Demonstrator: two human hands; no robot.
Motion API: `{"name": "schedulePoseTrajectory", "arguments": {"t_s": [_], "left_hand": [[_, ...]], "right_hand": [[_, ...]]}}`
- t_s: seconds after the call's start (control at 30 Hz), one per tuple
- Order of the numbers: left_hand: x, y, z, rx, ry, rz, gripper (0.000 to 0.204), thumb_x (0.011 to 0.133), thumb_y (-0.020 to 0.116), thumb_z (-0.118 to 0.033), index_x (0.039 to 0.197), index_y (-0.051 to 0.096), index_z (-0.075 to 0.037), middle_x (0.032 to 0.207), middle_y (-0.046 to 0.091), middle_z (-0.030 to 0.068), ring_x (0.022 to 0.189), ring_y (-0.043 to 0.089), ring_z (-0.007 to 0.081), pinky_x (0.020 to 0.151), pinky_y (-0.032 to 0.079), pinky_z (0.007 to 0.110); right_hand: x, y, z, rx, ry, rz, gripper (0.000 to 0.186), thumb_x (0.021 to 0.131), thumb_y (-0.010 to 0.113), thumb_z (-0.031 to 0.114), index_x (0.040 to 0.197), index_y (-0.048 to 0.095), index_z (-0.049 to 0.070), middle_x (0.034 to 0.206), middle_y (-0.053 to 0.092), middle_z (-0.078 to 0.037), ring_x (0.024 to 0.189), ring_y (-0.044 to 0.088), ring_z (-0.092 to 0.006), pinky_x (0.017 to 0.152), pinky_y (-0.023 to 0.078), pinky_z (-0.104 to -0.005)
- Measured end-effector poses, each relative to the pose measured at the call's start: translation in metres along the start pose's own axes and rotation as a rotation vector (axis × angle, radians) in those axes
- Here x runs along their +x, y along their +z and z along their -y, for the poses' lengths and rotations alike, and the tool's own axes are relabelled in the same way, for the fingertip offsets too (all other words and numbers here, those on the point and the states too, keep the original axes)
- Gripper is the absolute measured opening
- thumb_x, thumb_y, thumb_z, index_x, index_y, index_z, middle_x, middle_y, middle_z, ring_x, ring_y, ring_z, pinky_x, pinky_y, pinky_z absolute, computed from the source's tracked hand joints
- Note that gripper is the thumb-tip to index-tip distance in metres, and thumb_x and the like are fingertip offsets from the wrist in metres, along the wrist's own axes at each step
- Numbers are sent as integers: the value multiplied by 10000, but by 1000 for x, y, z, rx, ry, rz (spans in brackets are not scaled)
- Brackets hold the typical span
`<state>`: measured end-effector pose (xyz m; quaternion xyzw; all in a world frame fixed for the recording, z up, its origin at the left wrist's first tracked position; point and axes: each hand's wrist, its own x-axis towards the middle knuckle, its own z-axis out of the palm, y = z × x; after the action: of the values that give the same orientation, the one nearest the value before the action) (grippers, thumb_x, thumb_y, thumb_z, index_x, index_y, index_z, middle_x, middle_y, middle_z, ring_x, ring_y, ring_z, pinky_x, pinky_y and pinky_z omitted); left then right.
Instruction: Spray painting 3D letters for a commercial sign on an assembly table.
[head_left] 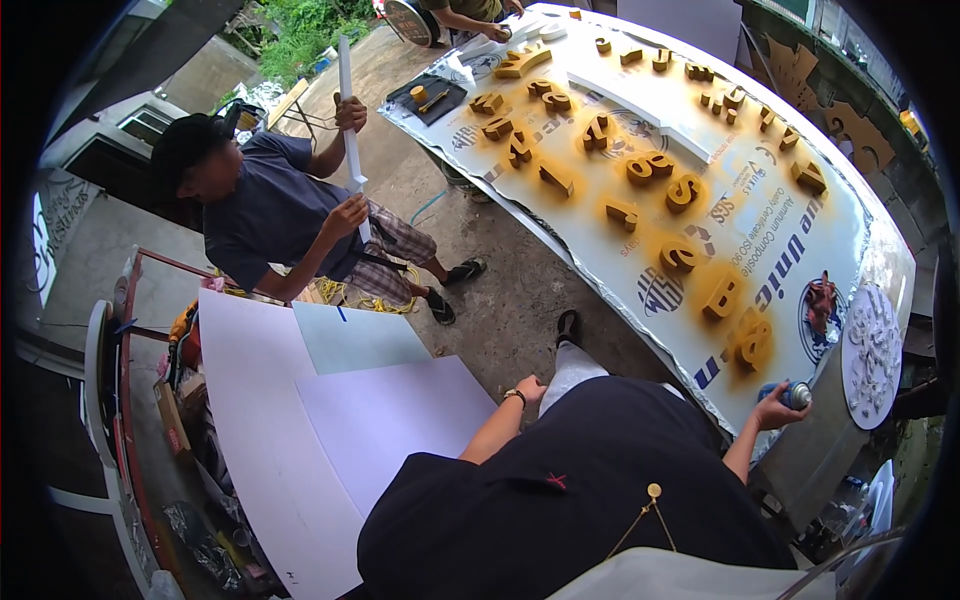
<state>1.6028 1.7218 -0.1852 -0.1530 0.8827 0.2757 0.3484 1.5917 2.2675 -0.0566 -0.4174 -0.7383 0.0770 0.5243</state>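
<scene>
Right fingers [770, 410] around a blue spray can [789, 395]

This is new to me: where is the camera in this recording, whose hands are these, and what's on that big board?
There is no machine here, just a person with bare hands. The single picture comes from a wide fisheye camera worn on that person's head and looking down, so straight edges bend and the dark shirt below is the wearer's own.

The right hand holds a spray can near the board's edge. The left hand hangs low beside the leg; whether it holds anything is unclear.

On the printed, silvery-white board lie many gold letter pieces, with gold haze around them.

Across the way, a co-worker holds a long white strip.
</scene>
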Motion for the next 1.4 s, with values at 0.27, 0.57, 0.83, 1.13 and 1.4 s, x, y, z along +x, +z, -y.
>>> {"name": "schedulePoseTrajectory", "arguments": {"t_s": [0.27,0.57,0.83,1.13,1.4], "left_hand": [[5,1,0,21,25,9,454,711,587,-356,1013,561,-18,1015,583,178,968,549,298,826,432,357],[-1,1,-2,5,-6,3,445,716,584,-373,986,573,-19,995,588,183,955,554,301,818,437,364],[-3,2,1,-29,17,18,449,724,573,-351,1014,556,-8,1020,576,194,981,538,310,841,422,361],[1,1,-1,-13,38,43,440,736,548,-325,1028,542,3,1035,566,202,993,530,315,851,416,361],[6,5,3,-33,6,70,448,741,537,-308,1057,525,9,1054,557,207,1010,522,313,862,408,355]], "right_hand": [[0,1,-1,-38,19,37,684,685,676,377,1162,362,-1,1094,473,-170,938,542,-310,754,483,-380],[0,-2,1,-2,31,28,660,678,691,361,1147,390,7,1080,490,-167,924,550,-318,758,477,-378],[1,-3,5,16,57,56,704,677,687,360,1181,352,2,1106,465,-174,970,524,-324,803,457,-381],[1,0,3,7,76,50,700,687,685,361,1185,347,5,1124,450,-176,1001,497,-326,831,429,-386],[1,-2,4,0,57,48,707,687,685,359,1193,340,6,1134,447,-174,1007,495,-324,847,423,-383]]}}
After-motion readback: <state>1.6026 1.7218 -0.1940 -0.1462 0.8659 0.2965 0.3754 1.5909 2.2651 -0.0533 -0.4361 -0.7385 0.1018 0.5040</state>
